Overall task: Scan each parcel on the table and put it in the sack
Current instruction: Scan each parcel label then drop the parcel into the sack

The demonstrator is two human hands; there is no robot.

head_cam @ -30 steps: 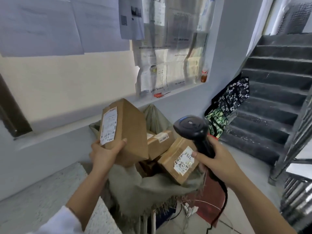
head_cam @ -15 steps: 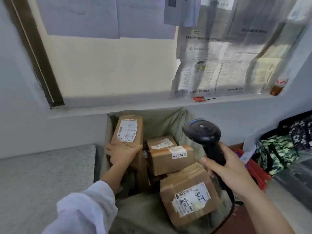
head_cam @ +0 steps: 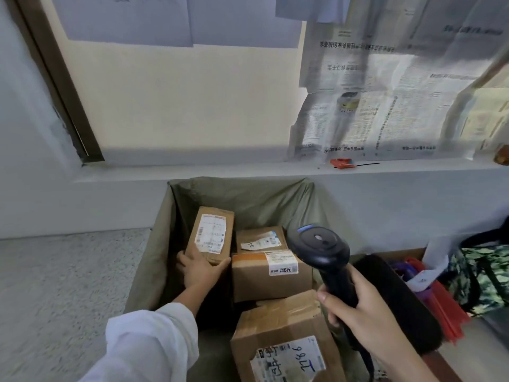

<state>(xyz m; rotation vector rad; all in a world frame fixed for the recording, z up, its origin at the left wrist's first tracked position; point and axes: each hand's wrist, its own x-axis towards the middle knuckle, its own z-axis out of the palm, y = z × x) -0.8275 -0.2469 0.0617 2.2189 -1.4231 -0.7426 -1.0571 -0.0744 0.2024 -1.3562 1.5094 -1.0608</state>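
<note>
An olive green sack (head_cam: 242, 194) stands open against the wall below the window sill. Inside it, at the back left, a brown cardboard parcel (head_cam: 210, 232) with a white label stands on end. My left hand (head_cam: 199, 268) grips its lower end, thumb on the right side. Three more brown parcels lie in the sack: a small one (head_cam: 260, 238) at the back, one with an orange strip (head_cam: 271, 277) in the middle, and one with blue handwriting (head_cam: 283, 340) nearest me. My right hand (head_cam: 358, 312) holds the black barcode scanner (head_cam: 322, 249) by its handle above the sack's right side.
A speckled grey table (head_cam: 55, 285) lies to the left of the sack. Right of the sack are a black object (head_cam: 399, 299), red items (head_cam: 440, 312) and a green patterned bag (head_cam: 484, 277). Newspapers cover the window; a small red item (head_cam: 341, 163) rests on the sill.
My left hand has carried the parcel from above the sack's rim down into the back left of the sack. The view has turned left and down. The scanner stays in my right hand.
</note>
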